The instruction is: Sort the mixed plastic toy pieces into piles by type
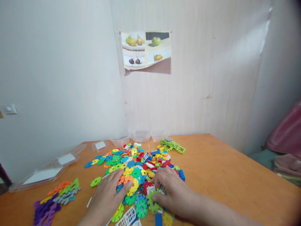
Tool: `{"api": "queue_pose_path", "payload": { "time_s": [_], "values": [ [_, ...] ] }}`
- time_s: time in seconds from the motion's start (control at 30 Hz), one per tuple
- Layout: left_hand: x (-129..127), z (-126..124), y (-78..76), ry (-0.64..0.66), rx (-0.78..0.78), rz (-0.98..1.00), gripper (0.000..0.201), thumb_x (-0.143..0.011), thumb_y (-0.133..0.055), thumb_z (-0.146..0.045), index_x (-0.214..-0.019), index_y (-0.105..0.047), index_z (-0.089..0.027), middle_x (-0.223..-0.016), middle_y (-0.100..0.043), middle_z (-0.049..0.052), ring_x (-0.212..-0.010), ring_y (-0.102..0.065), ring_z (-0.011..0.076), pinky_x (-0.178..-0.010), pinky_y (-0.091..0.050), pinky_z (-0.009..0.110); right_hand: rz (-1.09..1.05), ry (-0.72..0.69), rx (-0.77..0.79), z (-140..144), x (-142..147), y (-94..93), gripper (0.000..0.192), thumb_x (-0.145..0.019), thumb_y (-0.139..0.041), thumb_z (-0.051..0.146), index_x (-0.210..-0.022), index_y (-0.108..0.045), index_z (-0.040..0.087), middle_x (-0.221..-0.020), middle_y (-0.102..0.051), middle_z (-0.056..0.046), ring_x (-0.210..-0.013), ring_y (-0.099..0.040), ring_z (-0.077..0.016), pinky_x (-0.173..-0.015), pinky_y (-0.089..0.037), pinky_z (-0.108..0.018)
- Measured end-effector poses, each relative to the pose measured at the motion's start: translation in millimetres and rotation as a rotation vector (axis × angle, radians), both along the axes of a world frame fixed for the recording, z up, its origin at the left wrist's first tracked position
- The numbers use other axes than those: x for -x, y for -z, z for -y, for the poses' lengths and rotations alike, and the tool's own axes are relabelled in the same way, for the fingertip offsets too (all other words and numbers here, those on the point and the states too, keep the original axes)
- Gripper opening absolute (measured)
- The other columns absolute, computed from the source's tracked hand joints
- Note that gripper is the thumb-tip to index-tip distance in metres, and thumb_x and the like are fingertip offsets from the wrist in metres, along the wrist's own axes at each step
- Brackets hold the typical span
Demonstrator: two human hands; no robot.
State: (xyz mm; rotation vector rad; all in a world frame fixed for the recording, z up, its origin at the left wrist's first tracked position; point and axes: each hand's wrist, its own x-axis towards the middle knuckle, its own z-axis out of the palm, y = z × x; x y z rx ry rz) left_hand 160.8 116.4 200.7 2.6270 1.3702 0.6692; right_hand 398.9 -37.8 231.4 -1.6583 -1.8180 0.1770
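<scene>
Plastic gear-shaped discs (131,169) under left hand (107,196) and right hand (172,191).

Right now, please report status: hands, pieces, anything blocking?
Left hand flat on pile of pieces, open. Right hand fingers on a green piece. Purple stack and clear lids off left, not blocking.

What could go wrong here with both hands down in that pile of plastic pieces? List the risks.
1. The left hand and right hand rest flat on the loose pile of toy pieces; a sweep could push discs into the sorted purple pieces nearby.
2. Pieces beside the right hand reach the near table edge and might slide off.
3. The green assembly lies against the pile and could get knocked.
</scene>
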Motion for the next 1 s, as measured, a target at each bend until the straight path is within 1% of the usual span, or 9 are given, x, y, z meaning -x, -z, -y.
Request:
{"api": "queue_pose_path", "payload": {
  "time_s": [0.13, 0.27, 0.37, 0.4, 0.47, 0.57, 0.63, 0.7, 1.0],
  "values": [
    [0.0, -2.1, 3.0, -0.005, 0.001, 0.014, 0.071, -0.087, -0.044, -0.067, -0.139, -0.053, -0.021, -0.146, -0.051, 0.008, -0.136, -0.044, 0.0291, -0.114, -0.034, 0.045, -0.160, 0.015, 0.086, -2.7, -1.5, -3.9, 0.013, -0.075, -0.071, 0.028, -0.082, -0.062, 0.022, -0.087, -0.064, 0.000, -0.082, -0.055, -0.0170, -0.071, -0.042, -0.027],
    [0.8, -1.1, 3.3, 0.002, -0.003, 0.031, 0.068, -0.087, -0.046, -0.066, -0.138, -0.055, -0.021, -0.144, -0.053, 0.008, -0.134, -0.046, 0.0303, -0.113, -0.034, 0.048, -0.540, -0.026, 0.113, -24.5, -21.3, -12.8, 0.018, -0.081, -0.066, 0.034, -0.078, -0.056, 0.020, -0.063, -0.057, 0.004, -0.056, -0.049, -0.0101, -0.050, -0.035, -0.020],
    [1.4, -0.1, 2.6, 0.021, -0.009, 0.041, 0.066, -0.089, -0.044, -0.064, -0.139, -0.053, -0.022, -0.143, -0.054, 0.009, -0.133, -0.047, 0.0303, -0.112, -0.035, 0.049, -0.771, 0.154, -0.076, -50.5, -54.9, -19.5, 0.027, -0.076, -0.075, 0.036, -0.072, -0.054, 0.019, -0.054, -0.052, 0.007, -0.050, -0.045, -0.0082, -0.047, -0.034, -0.018],
    [1.5, -0.2, 2.7, 0.022, -0.009, 0.040, 0.066, -0.089, -0.044, -0.064, -0.139, -0.054, -0.022, -0.143, -0.054, 0.009, -0.132, -0.047, 0.0305, -0.112, -0.035, 0.050, -0.858, 0.282, -0.117, -58.9, -69.0, -20.8, 0.028, -0.074, -0.077, 0.035, -0.071, -0.055, 0.018, -0.053, -0.053, 0.006, -0.050, -0.046, -0.0082, -0.046, -0.034, -0.018],
    [1.9, -1.0, 3.5, 0.017, -0.011, 0.039, 0.065, -0.089, -0.044, -0.064, -0.138, -0.055, -0.022, -0.143, -0.054, 0.009, -0.133, -0.047, 0.0307, -0.112, -0.036, 0.050, -0.917, 0.412, -0.141, -73.2, -99.5, -21.3, 0.025, -0.081, -0.073, 0.034, -0.074, -0.056, 0.017, -0.053, -0.053, 0.005, -0.048, -0.047, -0.0084, -0.045, -0.036, -0.019],
    [2.3, -2.1, 4.9, 0.011, -0.021, 0.047, 0.062, -0.090, -0.044, -0.063, -0.136, -0.056, -0.024, -0.143, -0.054, 0.007, -0.133, -0.047, 0.0299, -0.112, -0.036, 0.050, -1.010, 0.594, -0.155, -87.0, -143.5, -16.5, 0.019, -0.090, -0.065, 0.031, -0.089, -0.062, 0.012, -0.071, -0.062, 0.000, -0.057, -0.055, -0.0096, -0.053, -0.047, -0.021],
    [2.4, -1.9, 4.7, 0.010, -0.028, 0.054, 0.060, -0.090, -0.044, -0.062, -0.135, -0.057, -0.024, -0.141, -0.056, 0.007, -0.132, -0.049, 0.0294, -0.111, -0.037, 0.050, -1.075, 0.693, -0.145, -91.8, -167.0, -10.6, 0.027, -0.094, -0.060, 0.034, -0.113, -0.061, 0.014, -0.104, -0.066, -0.006, -0.083, -0.065, -0.0155, -0.072, -0.056, -0.032],
    [2.3, -1.2, 3.7, 0.012, -0.028, 0.058, 0.057, -0.091, -0.044, -0.061, -0.133, -0.059, -0.024, -0.139, -0.058, 0.007, -0.129, -0.051, 0.0291, -0.110, -0.038, 0.050, -1.131, 0.756, -0.133, -94.9, -183.7, -3.2, 0.034, -0.095, -0.060, 0.035, -0.124, -0.058, 0.016, -0.121, -0.061, -0.008, -0.100, -0.064, -0.0208, -0.084, -0.056, -0.041],
    [1.0, -3.7, 3.8, 0.030, -0.052, 0.088, 0.046, -0.096, -0.038, -0.052, -0.126, -0.061, -0.025, -0.131, -0.063, 0.006, -0.122, -0.056, 0.0254, -0.104, -0.043, 0.046, -1.145, 0.726, -0.161, -100.6, -196.5, 24.1, 0.036, -0.094, -0.061, 0.035, -0.125, -0.058, 0.017, -0.124, -0.060, -0.009, -0.105, -0.062, -0.0226, -0.087, -0.055, -0.043]
  ]
}}
